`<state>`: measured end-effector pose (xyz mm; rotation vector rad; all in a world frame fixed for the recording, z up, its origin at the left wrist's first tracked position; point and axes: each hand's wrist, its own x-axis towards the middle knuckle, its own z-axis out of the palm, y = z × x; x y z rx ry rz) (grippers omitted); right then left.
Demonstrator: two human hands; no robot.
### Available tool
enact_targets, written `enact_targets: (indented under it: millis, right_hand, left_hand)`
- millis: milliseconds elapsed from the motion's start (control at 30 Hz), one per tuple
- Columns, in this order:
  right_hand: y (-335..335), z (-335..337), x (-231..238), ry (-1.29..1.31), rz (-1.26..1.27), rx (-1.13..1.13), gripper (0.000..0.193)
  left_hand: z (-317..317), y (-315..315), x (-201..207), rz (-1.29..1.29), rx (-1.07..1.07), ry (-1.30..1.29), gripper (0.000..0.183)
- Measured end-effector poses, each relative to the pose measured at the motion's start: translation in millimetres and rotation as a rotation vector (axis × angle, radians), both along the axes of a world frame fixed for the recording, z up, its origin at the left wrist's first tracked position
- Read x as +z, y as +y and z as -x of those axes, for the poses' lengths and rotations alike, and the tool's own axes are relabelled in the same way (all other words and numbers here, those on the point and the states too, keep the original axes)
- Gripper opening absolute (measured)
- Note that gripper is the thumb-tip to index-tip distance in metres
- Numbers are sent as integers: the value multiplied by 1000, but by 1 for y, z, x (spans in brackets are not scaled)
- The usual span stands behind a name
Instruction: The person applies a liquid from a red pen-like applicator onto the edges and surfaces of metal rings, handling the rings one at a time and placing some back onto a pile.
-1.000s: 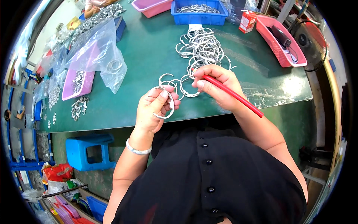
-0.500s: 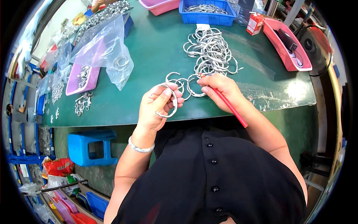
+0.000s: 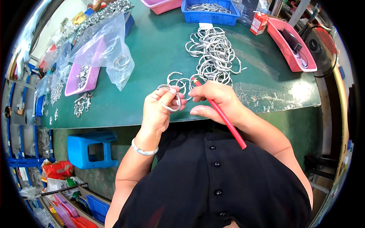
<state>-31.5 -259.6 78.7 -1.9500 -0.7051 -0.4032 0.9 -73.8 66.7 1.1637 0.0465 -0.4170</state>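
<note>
My left hand is closed, pinching a silver open bangle between thumb and fingers over the table's near edge. My right hand holds a long red pen-like tool with a brass-coloured tip. Its thumb is spread away from the forefinger, and the tool slants back toward my body. The tip points at the loose silver bangles lying just beyond my hands. Farther off, a heap of similar bangles spreads over the green table.
A blue tray of metal pieces stands at the back, beside a red carton. At right are a pink basket and a fan. A lilac tray and plastic bag lie left; a blue stool stands below.
My right hand has drawn back slightly from the bangles, its thumb opening away from the fingers, and the red tool has shifted down toward me. The bangle in my left hand has turned.
</note>
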Motion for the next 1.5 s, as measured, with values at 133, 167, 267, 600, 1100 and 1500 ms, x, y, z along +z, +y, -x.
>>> enact_targets:
  millis: [133, 167, 267, 600, 1100, 1500]
  right_hand:
    - [13, 2, 10, -126, 136, -8, 25]
    - [15, 2, 9, -154, 141, -29, 23]
    - [17, 1, 4, -195, 119, -89, 18]
    - [-1, -1, -3, 256, -267, -148, 12]
    - [-19, -12, -13, -27, -6, -247, 19]
    - [11, -52, -37, -295, 455, -91, 16]
  left_hand:
    - [1, -1, -7, -48, 21, -93, 16]
    - [1, -3, -7, -86, 35, -122, 16]
    - [3, -4, -8, -111, 74, -231, 15]
    - [15, 3, -1, -269, 169, -905, 15]
    - [-5, 30, 37, -721, 352, -1255, 12]
    - [-132, 116, 143, -1631, 492, -1212, 28]
